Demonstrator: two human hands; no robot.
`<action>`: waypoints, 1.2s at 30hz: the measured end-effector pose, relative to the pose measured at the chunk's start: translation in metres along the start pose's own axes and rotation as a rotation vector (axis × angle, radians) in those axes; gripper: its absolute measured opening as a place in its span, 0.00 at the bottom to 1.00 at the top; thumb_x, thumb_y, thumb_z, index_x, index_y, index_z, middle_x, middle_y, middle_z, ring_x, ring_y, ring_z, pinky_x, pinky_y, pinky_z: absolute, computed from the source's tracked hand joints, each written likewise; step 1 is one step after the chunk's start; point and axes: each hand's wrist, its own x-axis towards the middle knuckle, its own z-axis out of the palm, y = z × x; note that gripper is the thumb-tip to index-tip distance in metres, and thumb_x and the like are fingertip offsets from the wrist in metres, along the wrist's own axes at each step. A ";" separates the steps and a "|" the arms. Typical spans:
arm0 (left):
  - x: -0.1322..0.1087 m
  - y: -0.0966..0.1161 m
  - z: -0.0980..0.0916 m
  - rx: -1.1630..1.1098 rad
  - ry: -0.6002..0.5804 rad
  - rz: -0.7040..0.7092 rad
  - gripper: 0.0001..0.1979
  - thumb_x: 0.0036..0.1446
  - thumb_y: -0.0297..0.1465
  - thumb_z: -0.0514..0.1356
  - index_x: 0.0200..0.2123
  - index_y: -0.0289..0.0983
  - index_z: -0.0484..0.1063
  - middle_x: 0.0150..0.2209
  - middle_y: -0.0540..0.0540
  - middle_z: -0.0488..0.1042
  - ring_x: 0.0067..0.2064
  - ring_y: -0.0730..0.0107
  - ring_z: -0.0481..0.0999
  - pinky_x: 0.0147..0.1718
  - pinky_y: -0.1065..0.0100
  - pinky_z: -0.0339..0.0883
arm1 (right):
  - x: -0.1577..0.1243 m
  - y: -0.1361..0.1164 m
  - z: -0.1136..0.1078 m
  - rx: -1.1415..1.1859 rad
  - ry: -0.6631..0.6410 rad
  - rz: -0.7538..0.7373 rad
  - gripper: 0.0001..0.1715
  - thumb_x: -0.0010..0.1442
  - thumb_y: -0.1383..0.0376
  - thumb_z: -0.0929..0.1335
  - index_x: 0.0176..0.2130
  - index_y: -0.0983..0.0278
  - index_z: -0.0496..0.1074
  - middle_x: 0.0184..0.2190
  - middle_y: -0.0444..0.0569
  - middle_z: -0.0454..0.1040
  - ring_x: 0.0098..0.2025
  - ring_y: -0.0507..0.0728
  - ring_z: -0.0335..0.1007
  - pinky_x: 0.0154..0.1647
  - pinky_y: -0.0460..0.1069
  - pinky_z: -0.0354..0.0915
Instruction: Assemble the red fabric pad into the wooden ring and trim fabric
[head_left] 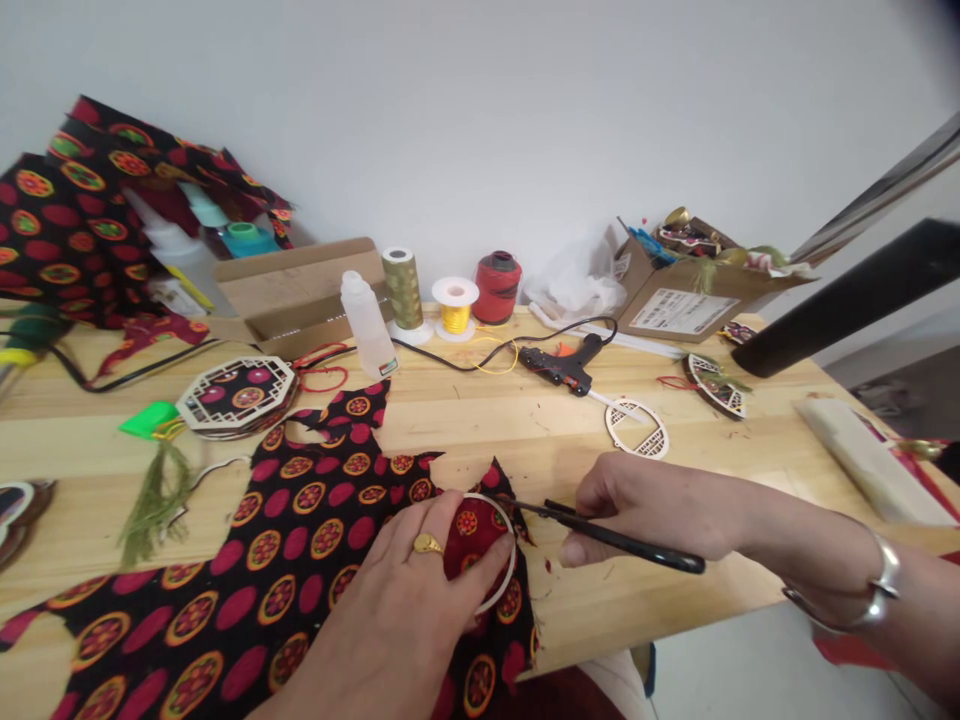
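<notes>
My left hand (420, 580), with a gold ring on one finger, presses a thin white hoop (510, 575) down on black cloth (251, 545) printed with red and yellow circles. Its thumb and fingers span the hoop, and red patterned cloth shows inside it. My right hand (645, 505) is closed around black-handled scissors (622, 540). The blades reach the cloth just beside the hoop's upper right edge; their tips are hard to make out. A ragged notch runs along the cloth's upper edge near there.
Behind lie a black glue gun (566, 365), an oval wooden lattice piece (637, 428), thread spools (455, 300) and a clear bottle (367, 330). Octagonal lattice pieces (236, 395) and a green tassel (157, 495) are left. A filled cardboard box (675, 300) and a black post (847, 295) stand right.
</notes>
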 end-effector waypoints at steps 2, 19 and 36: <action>0.000 -0.001 0.000 0.011 -0.002 0.002 0.32 0.48 0.18 0.64 0.52 0.54 0.72 0.55 0.39 0.66 0.53 0.47 0.67 0.48 0.47 0.67 | 0.001 0.001 0.000 0.009 -0.001 0.001 0.33 0.49 0.40 0.69 0.18 0.62 0.55 0.18 0.37 0.47 0.22 0.49 0.43 0.20 0.46 0.45; -0.004 -0.017 0.019 -0.017 -0.079 0.094 0.32 0.54 0.25 0.61 0.59 0.59 0.64 0.61 0.38 0.61 0.56 0.45 0.66 0.48 0.47 0.69 | 0.001 0.000 -0.001 -0.086 0.035 -0.007 0.33 0.47 0.38 0.69 0.19 0.63 0.59 0.19 0.38 0.52 0.23 0.49 0.47 0.19 0.45 0.47; -0.001 -0.010 0.000 -0.018 -0.100 0.074 0.34 0.52 0.20 0.57 0.59 0.56 0.64 0.59 0.40 0.63 0.56 0.48 0.66 0.49 0.50 0.69 | 0.006 0.009 0.006 0.058 -0.058 0.014 0.27 0.45 0.43 0.73 0.23 0.64 0.68 0.18 0.39 0.60 0.21 0.49 0.56 0.19 0.44 0.54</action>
